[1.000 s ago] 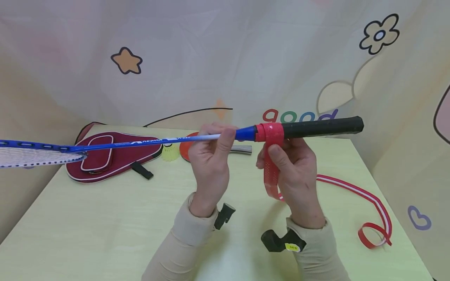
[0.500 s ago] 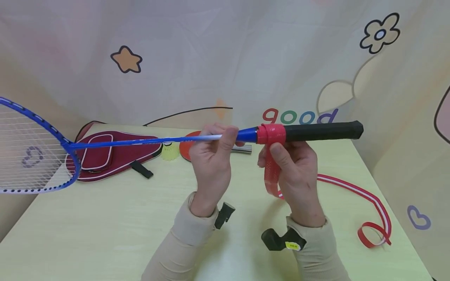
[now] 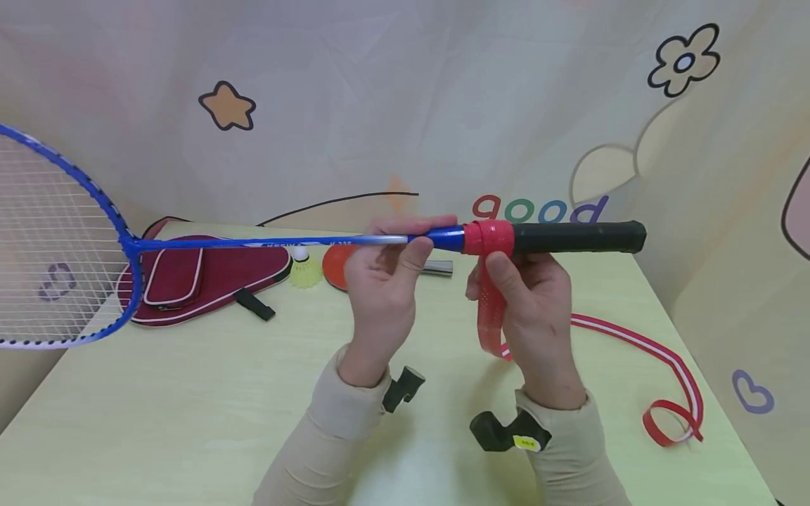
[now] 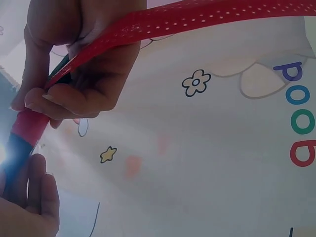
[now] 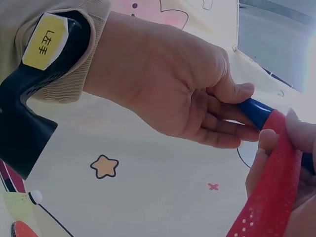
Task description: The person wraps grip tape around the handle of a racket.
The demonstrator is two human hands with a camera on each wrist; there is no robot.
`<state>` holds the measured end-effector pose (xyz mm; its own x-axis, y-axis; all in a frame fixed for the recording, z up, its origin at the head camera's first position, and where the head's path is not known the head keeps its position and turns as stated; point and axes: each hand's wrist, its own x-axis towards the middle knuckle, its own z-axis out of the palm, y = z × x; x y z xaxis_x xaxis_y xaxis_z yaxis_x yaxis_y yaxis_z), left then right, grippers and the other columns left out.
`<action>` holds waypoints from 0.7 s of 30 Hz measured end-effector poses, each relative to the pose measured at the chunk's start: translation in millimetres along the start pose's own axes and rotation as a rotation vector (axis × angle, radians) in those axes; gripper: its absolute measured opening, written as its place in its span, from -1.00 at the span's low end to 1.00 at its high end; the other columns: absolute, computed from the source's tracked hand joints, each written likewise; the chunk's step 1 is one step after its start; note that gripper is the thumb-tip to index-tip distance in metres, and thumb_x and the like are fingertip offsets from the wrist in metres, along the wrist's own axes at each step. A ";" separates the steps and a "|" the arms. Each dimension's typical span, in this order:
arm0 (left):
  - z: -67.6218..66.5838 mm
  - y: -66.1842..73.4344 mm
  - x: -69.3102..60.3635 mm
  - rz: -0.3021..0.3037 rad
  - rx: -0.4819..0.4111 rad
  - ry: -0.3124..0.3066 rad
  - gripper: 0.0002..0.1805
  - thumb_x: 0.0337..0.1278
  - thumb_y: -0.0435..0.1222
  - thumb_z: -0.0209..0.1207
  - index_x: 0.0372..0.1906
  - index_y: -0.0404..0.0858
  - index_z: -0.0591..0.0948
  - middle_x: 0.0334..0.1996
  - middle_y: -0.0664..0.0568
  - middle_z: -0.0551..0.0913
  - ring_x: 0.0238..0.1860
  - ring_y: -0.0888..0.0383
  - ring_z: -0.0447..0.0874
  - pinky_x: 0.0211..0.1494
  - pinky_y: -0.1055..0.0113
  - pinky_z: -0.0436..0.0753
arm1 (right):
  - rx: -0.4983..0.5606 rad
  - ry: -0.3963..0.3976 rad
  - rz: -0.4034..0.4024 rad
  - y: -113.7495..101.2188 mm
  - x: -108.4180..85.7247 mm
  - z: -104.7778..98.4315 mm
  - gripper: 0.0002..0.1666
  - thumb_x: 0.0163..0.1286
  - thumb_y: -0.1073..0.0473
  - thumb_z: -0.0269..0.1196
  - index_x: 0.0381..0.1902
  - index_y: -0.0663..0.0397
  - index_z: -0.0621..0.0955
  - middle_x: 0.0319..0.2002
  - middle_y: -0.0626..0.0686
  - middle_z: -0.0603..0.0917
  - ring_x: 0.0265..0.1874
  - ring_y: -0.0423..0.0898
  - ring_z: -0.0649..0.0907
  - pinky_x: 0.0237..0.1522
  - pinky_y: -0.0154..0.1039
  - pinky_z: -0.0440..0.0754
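A blue badminton racket (image 3: 285,243) is held level in the air, its strung head at the far left. My left hand (image 3: 382,292) pinches it where the shaft meets the blue cone (image 3: 446,239), thumb in front and fingers behind. Red perforated tape (image 3: 491,302) circles the cone end of the black handle (image 3: 579,237) and hangs down. My right hand (image 3: 541,316) holds this tape between thumb and fingers just below the handle. In the left wrist view the tape (image 4: 173,22) runs taut-looking from the right hand (image 4: 94,59).
A maroon racket bag (image 3: 221,274), a yellow shuttlecock (image 3: 306,270) and a red paddle (image 3: 335,267) lie at the back of the table (image 3: 190,407). On the right, a red-and-white strip (image 3: 671,358) ends in a loop. A patterned cloth (image 3: 380,105) hangs behind.
The racket has rotated about its shaft, so its head shows more face-on than edge-on. My left hand's grip has shifted right, onto the blue cone. The right hand has barely moved.
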<state>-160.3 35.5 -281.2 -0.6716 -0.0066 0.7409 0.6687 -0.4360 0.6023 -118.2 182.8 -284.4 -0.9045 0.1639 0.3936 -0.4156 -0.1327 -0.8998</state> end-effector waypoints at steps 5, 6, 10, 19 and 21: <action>1.3 1.5 -0.4 0.032 0.070 0.074 -0.55 0.26 -0.16 0.20 -0.13 -0.57 0.50 -0.18 -0.42 0.64 -0.11 -0.09 0.64 -0.03 0.18 0.62 | -0.051 -0.047 -0.020 2.3 0.1 -0.4 -0.70 0.41 0.28 0.21 0.07 0.16 0.50 -0.40 0.07 0.66 -0.42 -0.03 0.67 -0.10 -0.17 0.66; 1.5 1.6 -0.6 0.032 0.074 0.080 -0.54 0.25 -0.15 0.20 -0.14 -0.57 0.50 -0.18 -0.42 0.64 -0.12 -0.09 0.64 -0.04 0.18 0.62 | -0.052 -0.054 -0.024 2.8 0.2 -0.6 -0.69 0.40 0.29 0.22 0.07 0.16 0.50 -0.41 0.07 0.66 -0.42 -0.03 0.67 -0.09 -0.17 0.66; 1.9 1.2 -0.4 0.033 0.077 0.093 -0.52 0.24 -0.14 0.20 -0.14 -0.56 0.49 -0.20 -0.42 0.64 -0.13 -0.06 0.65 -0.02 0.18 0.62 | -0.070 -0.059 -0.037 3.5 1.3 -1.8 -0.70 0.39 0.30 0.23 0.06 0.15 0.52 -0.41 0.06 0.67 -0.41 -0.02 0.68 -0.10 -0.16 0.65; 2.1 2.2 -1.0 0.041 0.049 0.151 -0.46 0.18 -0.10 0.26 -0.21 -0.62 0.50 -0.28 -0.28 0.66 -0.23 0.10 0.71 -0.13 0.30 0.64 | -0.075 -0.080 -0.053 2.5 2.8 -3.4 -0.70 0.39 0.26 0.24 0.06 0.16 0.54 -0.41 0.07 0.68 -0.40 -0.02 0.69 -0.05 -0.15 0.64; 1.9 1.9 -1.4 0.037 0.065 0.164 -0.43 0.17 -0.08 0.27 -0.22 -0.62 0.51 -0.28 -0.15 0.67 -0.26 0.15 0.69 -0.19 0.36 0.60 | -0.075 -0.074 -0.052 2.5 2.9 -3.7 -0.71 0.40 0.28 0.23 0.05 0.18 0.54 -0.41 0.07 0.68 -0.41 -0.01 0.69 -0.07 -0.15 0.65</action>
<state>-157.5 36.4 -280.5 -0.6858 -0.1702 0.7076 0.7093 -0.3741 0.5975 -121.5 186.6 -286.2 -0.8875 0.0959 0.4508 -0.4567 -0.0522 -0.8881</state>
